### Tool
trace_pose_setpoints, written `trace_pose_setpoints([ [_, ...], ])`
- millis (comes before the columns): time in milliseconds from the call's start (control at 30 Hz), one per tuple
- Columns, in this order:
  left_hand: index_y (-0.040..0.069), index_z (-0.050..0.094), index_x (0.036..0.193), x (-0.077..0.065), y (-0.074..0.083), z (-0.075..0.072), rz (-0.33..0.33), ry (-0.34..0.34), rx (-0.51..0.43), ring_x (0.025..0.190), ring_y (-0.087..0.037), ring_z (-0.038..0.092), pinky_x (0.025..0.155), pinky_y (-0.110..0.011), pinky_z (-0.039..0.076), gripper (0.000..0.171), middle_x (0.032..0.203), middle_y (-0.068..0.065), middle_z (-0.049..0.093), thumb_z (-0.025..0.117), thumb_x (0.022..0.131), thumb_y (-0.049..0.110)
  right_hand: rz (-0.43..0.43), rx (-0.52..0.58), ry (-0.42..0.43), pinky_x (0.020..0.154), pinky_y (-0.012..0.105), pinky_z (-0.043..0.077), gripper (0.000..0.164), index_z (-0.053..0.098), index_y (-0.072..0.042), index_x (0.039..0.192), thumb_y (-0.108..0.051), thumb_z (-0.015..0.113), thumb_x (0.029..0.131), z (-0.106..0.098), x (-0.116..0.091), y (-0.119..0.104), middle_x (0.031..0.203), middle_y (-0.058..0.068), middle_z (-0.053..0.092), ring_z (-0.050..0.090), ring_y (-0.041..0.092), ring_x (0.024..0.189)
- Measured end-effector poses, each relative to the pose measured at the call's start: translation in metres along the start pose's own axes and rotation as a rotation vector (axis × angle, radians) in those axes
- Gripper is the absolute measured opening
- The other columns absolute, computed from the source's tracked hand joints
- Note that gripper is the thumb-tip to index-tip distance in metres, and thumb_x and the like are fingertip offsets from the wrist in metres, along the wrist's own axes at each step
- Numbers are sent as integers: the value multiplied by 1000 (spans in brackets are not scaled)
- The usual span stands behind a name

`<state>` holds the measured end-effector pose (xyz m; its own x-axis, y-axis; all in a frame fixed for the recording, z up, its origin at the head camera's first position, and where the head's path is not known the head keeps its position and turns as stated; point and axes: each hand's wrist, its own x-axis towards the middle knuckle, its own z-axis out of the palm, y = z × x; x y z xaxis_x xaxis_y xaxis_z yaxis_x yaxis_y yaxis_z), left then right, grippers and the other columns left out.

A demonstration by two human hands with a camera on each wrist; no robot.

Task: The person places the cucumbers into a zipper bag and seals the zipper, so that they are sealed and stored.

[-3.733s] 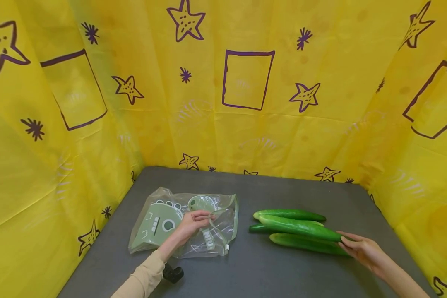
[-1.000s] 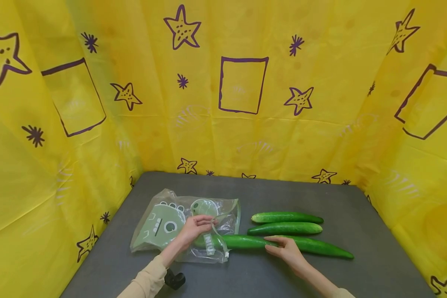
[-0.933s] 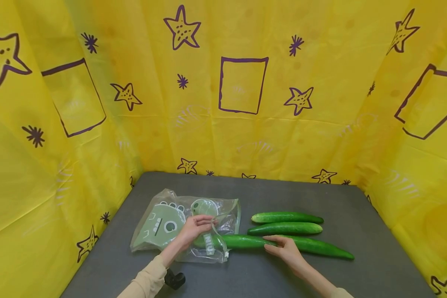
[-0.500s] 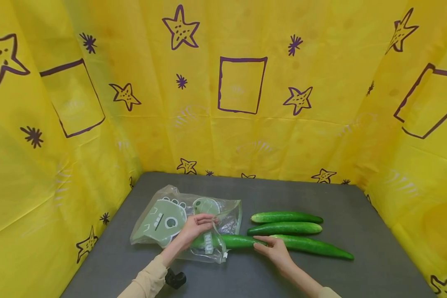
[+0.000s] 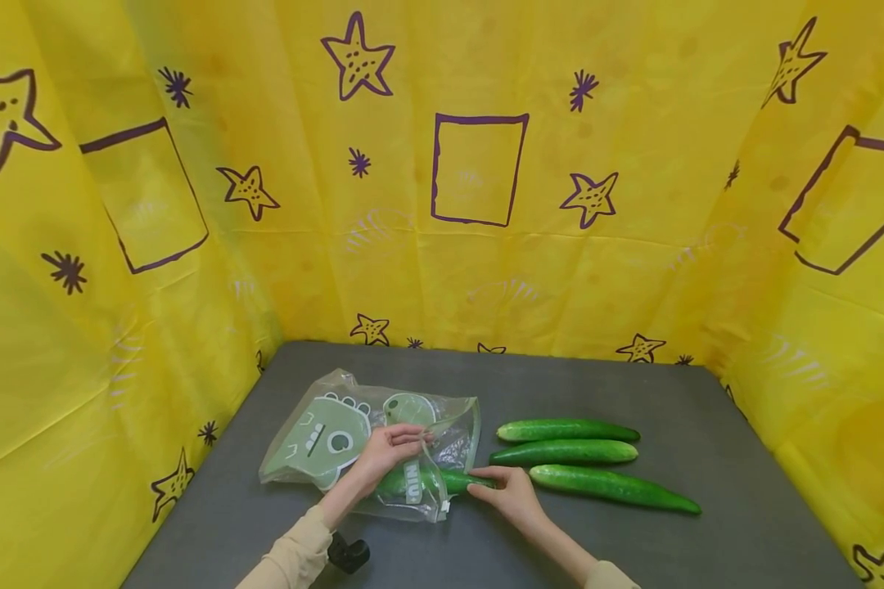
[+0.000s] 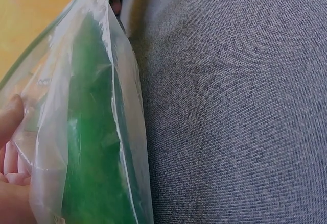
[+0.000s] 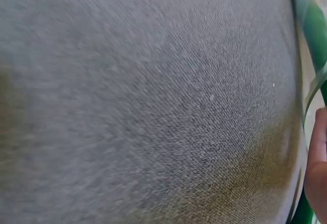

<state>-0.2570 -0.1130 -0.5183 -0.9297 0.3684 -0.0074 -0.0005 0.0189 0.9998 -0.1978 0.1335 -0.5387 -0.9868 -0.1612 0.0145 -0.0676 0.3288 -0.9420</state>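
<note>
A clear plastic zip bag (image 5: 449, 413) with a green cartoon print lies on the left part of the table. My left hand (image 5: 383, 454) pinches the upper layer of the bag near its mouth. Most of a green cucumber (image 5: 453, 481) is inside, its tail end sticking out to the right. My right hand (image 5: 511, 495) grips that end between thumb and fingers, right at the bag's opening. In the left wrist view the cucumber (image 6: 92, 132) shows through the plastic, with my left fingers (image 6: 10, 122) beside it. The right wrist view catches only part of my right hand (image 7: 318, 173).
Three more cucumbers lie side by side to the right: a far one (image 5: 567, 429), a middle one (image 5: 563, 451) and a longer near one (image 5: 611, 484). A small black object (image 5: 349, 555) is by my left wrist. Yellow printed curtains (image 5: 486, 286) surround the grey table (image 5: 597, 548).
My right hand took the top cucumber from the pile and carried it left into the bag's mouth. Over the last second it slid further in. My left hand kept its hold on the bag.
</note>
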Motion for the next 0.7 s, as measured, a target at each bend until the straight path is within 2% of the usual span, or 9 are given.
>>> trace_pose_setpoints([
  [167, -15, 52, 122, 1, -1, 0, 3, -6, -23, 100, -9, 67, 84, -18, 53, 38, 118, -28, 62, 61, 89, 2, -71, -71, 4, 65, 16, 50, 26, 75, -8, 98, -23, 78, 77, 5, 7, 1, 96, 10, 74, 61, 0, 80],
  [300, -15, 53, 122, 2, -2, 0, 4, -2, -24, 97, -6, 67, 84, -18, 54, 38, 117, -27, 63, 62, 89, 2, -84, -84, -8, 68, 16, 50, 26, 75, -7, 97, -23, 79, 76, 9, 11, 1, 95, 10, 74, 63, 2, 81],
  [533, -12, 54, 122, 2, 0, 3, -9, 26, -11, 108, -28, 65, 85, -20, 54, 38, 117, -26, 63, 63, 88, 4, -132, -128, -24, 73, 17, 50, 25, 76, -9, 96, -23, 80, 75, 16, 15, 1, 93, 7, 75, 66, 7, 85],
  [700, -12, 56, 121, 4, 0, 4, 3, 37, 12, 105, -25, 66, 84, -19, 54, 38, 116, -26, 64, 64, 88, 5, -213, -182, -50, 70, 18, 51, 23, 76, -10, 94, -22, 79, 75, 17, 20, -1, 92, 6, 75, 65, 6, 83],
])
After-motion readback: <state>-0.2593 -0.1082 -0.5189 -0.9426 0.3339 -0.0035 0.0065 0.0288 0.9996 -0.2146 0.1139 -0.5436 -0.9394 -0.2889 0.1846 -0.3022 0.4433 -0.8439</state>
